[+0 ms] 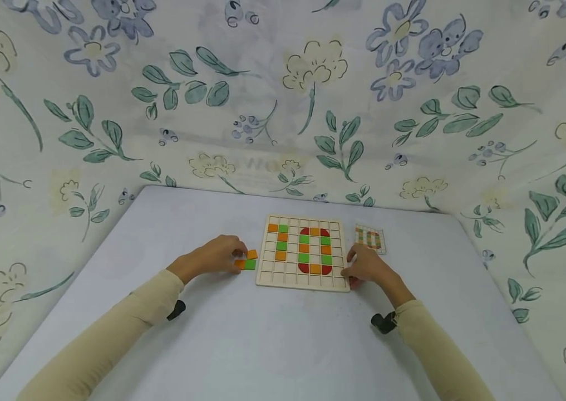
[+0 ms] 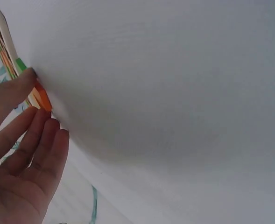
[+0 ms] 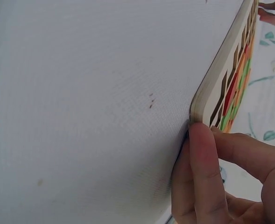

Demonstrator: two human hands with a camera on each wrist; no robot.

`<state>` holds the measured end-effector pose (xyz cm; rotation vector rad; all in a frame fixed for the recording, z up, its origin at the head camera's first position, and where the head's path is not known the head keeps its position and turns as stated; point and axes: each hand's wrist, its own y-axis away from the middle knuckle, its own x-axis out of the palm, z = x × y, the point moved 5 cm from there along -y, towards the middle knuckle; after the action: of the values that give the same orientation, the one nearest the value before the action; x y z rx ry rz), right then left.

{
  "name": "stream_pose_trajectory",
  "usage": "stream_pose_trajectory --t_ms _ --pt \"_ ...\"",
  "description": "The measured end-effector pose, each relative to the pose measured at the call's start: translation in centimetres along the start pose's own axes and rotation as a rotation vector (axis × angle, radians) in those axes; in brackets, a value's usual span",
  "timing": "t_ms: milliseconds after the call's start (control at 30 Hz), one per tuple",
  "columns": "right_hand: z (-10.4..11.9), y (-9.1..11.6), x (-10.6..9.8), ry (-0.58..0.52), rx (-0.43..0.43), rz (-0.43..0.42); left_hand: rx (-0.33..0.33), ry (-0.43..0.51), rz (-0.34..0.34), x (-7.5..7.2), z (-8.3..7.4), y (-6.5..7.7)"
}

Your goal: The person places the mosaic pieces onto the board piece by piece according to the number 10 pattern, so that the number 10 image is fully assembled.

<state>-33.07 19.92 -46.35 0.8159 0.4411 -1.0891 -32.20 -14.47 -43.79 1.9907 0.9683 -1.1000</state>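
Note:
A square wooden grid board [image 1: 290, 283] lies on the table, its orange, green and red tiles forming a "10". Beside its left edge, my left hand [image 1: 217, 254] pinches an orange tile [image 2: 43, 98] between thumb and fingertips. A green tile [image 1: 250, 264] and another orange tile [image 1: 252, 254] lie close by, between that hand and the board. At the opposite side, my right hand [image 1: 367, 264] grips the board's near right corner, thumb on top and fingers against the edge in the right wrist view. Part of that corner is covered by the fingers.
Behind the right hand lies a small card [image 1: 373, 240] printed with a similar coloured pattern, partly covered by the hand. A white cloth covers the table [image 1: 283, 345]. Floral fabric [image 1: 262, 111] hangs behind the table and along its sides.

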Motion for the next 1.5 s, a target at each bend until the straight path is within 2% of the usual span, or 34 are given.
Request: stream_pose_trajectory --t_ms 333,600,933,1100,1333,1500 --pt "0.1 0.1 -0.4 -0.001 -0.022 0.0 0.027 -0.008 -0.052 0.1 -0.5 0.0" --pt "0.0 0.1 -0.5 0.009 -0.013 -0.003 0.064 -0.074 -0.066 0.2 -0.6 0.0" --pt "0.0 0.2 -0.5 0.02 -0.011 -0.009 0.061 -0.033 -0.074 0.2 -1.1 -0.4" --pt "-0.2 0.2 -0.5 0.015 -0.015 -0.008 0.062 -0.029 -0.073 0.5 -3.4 -1.9" --pt "-0.5 0.0 -0.4 -0.003 -0.005 -0.007 0.181 -0.058 -0.054 2.1 -7.8 -4.6" --pt "-0.3 -0.2 -0.2 0.002 -0.009 -0.006 0.243 -0.09 -0.054 2.8 -9.5 -5.7"
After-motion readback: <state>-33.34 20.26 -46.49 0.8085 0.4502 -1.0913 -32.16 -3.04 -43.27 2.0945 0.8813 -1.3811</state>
